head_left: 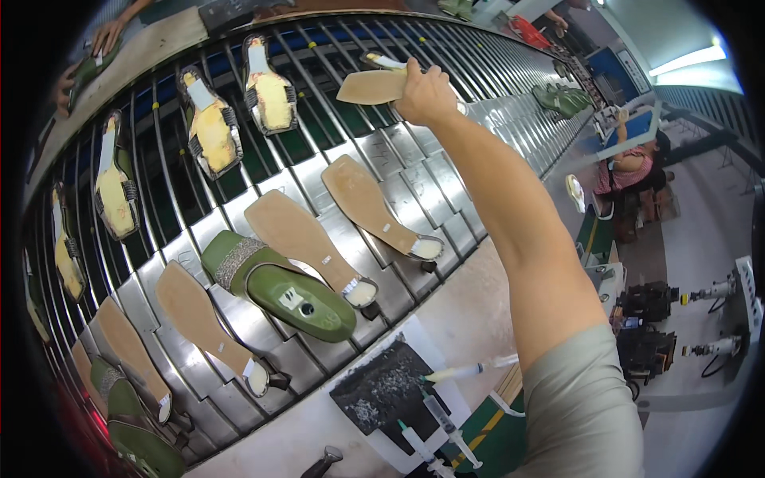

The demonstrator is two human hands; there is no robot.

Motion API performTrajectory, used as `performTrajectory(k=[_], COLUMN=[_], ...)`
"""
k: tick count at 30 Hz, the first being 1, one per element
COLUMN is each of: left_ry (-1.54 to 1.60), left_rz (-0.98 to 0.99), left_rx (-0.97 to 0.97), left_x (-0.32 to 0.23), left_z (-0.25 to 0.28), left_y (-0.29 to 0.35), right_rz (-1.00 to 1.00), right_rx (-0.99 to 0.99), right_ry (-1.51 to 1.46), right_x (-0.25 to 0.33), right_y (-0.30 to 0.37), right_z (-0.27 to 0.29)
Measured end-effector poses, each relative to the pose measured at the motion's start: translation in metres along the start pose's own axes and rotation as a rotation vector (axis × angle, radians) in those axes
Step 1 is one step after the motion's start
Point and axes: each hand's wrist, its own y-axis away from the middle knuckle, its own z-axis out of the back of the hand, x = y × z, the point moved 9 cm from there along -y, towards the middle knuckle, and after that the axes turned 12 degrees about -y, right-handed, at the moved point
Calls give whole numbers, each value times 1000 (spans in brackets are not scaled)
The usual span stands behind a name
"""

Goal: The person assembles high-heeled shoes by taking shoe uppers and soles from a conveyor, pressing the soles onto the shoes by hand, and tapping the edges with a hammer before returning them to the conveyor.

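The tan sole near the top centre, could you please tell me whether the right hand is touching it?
Touching: the head view shows the right hand gripping one end of the tan sole, with no gap between them.

The right hand (428, 95) hides the tan sole (369, 88)'s right end.

Matt sole (368, 88), shiny metal slats (410, 174)

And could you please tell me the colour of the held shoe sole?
The shoe sole is tan, in the head view.
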Motion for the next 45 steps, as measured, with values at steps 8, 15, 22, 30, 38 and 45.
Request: performTrajectory(k=[8,15,22,30,38,45], left_ry=[79,373,42,-37,843,1468], left_rz=[-48,-84,-566,-477,-55,78], left_rx=[-83,-339,-839,-735,-653,-495], left_x=[7,20,-45,18,118,147], left_z=[-4,5,87,120,114,63], left_y=[17,60,134,141,67,23], right_rz=[-1,23,-252,-156,248,299], right_rx=[-82,-164,714,1099,382,-196], right_ry=[-135,-1052,-2191,-2128,-1468,-1165], right_x=[-25,28,205,350,347,308], right_y=[197,443,727,755,614,610], right_z=[137,253,179,97,77,109])
